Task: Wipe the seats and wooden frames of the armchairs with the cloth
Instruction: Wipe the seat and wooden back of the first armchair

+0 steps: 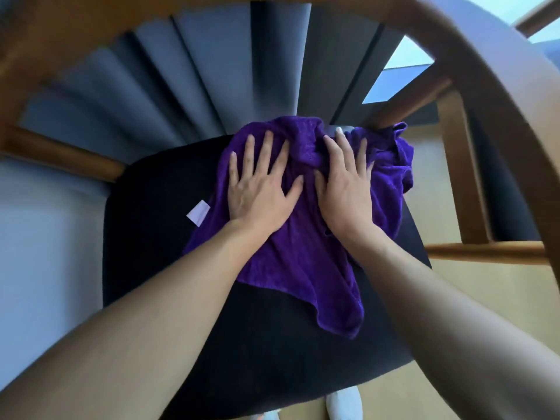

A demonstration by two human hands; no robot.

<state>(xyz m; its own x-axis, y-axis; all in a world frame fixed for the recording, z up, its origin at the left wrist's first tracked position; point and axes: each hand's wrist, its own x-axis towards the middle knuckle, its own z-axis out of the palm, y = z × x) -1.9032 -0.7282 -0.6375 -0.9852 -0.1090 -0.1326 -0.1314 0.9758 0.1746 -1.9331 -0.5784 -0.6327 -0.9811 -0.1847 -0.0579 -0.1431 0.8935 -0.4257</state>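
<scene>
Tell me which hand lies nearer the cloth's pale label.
The left hand: the pale label sticks out of the purple cloth just outside it, while the right hand lies flat farther over.

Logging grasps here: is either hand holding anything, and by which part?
Nothing is gripped. The left hand and right hand lie flat, fingers straight, pressing the purple cloth onto the dark seat.

Left hand (260,195), right hand (345,195) — flat on purple cloth (306,262), black seat (145,237).
</scene>
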